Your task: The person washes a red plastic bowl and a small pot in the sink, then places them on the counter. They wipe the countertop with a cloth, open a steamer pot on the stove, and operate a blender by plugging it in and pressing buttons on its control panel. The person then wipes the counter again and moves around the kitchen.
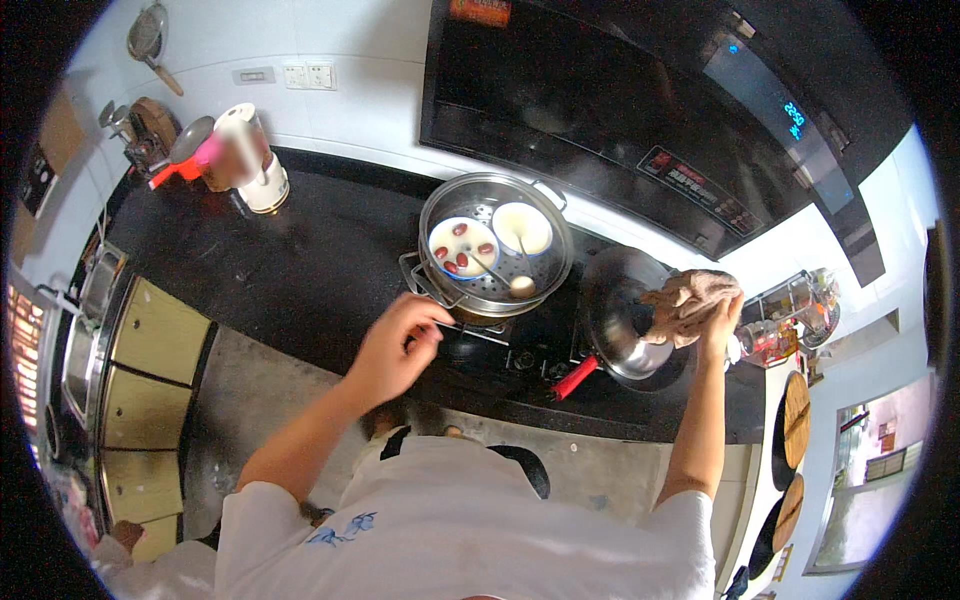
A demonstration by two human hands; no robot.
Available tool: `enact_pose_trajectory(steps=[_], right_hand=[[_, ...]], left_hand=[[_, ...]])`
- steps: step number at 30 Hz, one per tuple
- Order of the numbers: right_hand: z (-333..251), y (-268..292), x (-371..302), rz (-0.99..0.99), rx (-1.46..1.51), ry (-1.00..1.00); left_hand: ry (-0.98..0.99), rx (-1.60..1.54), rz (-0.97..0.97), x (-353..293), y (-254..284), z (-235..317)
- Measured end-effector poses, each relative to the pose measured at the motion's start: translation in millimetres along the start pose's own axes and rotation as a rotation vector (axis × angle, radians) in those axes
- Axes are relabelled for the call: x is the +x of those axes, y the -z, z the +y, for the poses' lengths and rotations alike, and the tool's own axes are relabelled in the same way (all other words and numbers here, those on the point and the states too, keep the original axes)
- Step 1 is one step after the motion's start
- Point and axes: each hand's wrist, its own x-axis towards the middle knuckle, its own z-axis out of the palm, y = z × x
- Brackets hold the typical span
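Note:
On the stove stands a round metal steamer pot with a perforated rack. One bowl in it holds pale liquid with several red dates; another bowl holds plain pale-yellow liquid. A small, pale, round thing lies on the rack in front of them. My left hand hovers just in front of the pot's left handle, fingers loosely curled with a gap showing, nothing visible in it. My right hand grips a crumpled brownish cloth over the right side of a dark wok.
A red handle juts toward me from the wok. A range hood overhangs the back of the stove. Jars and bottles crowd the right end. A white kettle-like appliance stands at the back left.

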Motion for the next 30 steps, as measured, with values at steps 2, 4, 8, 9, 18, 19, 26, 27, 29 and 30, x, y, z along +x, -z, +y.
enact_pose_trajectory(steps=[2, 4, 8, 9, 18, 19, 26, 27, 29, 30], right_hand=[[-54.5, 6.6, -11.0, -0.028, 0.118, -0.041], [-116.9, 2.7, -34.5, -0.017, 0.208, -0.066], [-177.0, 5.4, -83.8, -0.21, 0.071, -0.037], [-198.9, -10.6, -112.7, -0.272, 0.064, -0.038], [-197.5, -77.5, -239.8, -0.726, -0.011, 0.098], [-199.0, -88.6, -254.2, -0.647, 0.177, -0.102], [-194.4, -99.5, -316.0, -0.622, -0.257, 0.337], [-189.1, -102.9, -322.4, -0.642, -0.299, 0.349], [-182.8, -100.0, -327.5, -0.654, -0.24, 0.164], [-182.8, -99.5, -324.4, -0.72, -0.187, 0.136]], left_hand=[[-0.024, -0.109, -0.149, 2.5, -17.7, 6.7], [-0.063, -0.221, -0.328, 6.7, -38.7, 11.4], [-0.204, -0.333, -0.424, 15.6, -84.5, 28.9], [-0.232, -0.316, -0.406, 14.9, -94.2, 30.4], [0.268, -0.879, -0.419, -0.3, -113.4, 1.5], [0.231, -0.794, -0.311, -10.6, -120.3, -13.7], [0.375, -0.462, -0.091, -31.9, -111.1, -49.8], [0.435, -0.433, -0.055, -38.1, -116.0, -60.7], [0.587, -0.781, -0.063, -21.8, -91.6, -13.5], [0.509, -0.67, -0.058, -25.2, -91.6, -20.9]])
